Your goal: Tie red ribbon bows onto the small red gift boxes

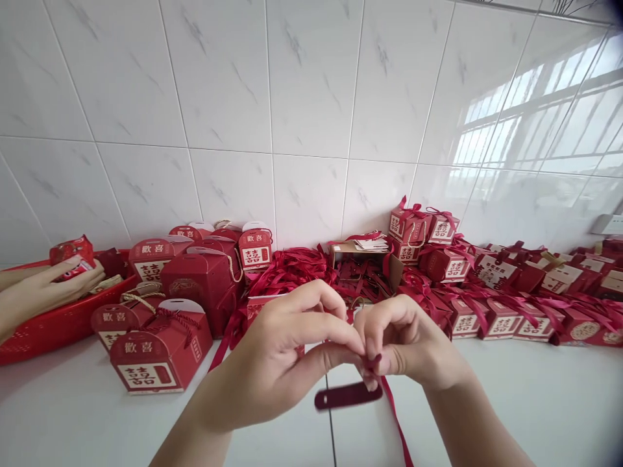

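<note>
My left hand (296, 350) and my right hand (411, 340) meet fingertip to fingertip above the table. Both pinch a red ribbon (396, 415), whose tail hangs down to the front edge of the view. Just under the fingertips is a dark red strip (348, 396) with rounded ends and a small hole at its left end. How strip and ribbon join is hidden by the fingers. Behind my hands lies a heap of red ribbons (296, 264) beside an open cardboard box (399, 272) holding dark red strips.
Red gift boxes (146, 357) stand at the left, and many ribboned boxes (501, 318) line the wall at the right. At far left, another person's hands (53, 285) hold red packets over a red basket (58, 327). A tiled wall (311, 97) rises behind.
</note>
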`<action>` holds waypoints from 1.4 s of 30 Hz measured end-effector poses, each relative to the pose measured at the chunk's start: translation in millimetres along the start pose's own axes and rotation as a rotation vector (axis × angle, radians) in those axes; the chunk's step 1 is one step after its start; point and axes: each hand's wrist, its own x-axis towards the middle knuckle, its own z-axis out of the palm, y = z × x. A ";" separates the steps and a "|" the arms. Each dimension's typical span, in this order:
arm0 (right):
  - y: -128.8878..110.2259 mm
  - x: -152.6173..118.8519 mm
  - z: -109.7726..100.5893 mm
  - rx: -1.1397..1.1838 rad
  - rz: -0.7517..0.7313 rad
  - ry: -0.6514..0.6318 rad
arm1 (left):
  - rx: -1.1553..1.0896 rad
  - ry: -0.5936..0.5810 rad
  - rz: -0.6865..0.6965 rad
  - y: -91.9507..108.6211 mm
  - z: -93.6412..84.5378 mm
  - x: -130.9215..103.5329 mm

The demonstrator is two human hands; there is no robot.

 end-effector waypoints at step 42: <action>25.2 20.5 -26.7 -0.575 -0.047 0.577 | -0.081 0.586 -0.423 -68.8 11.2 11.9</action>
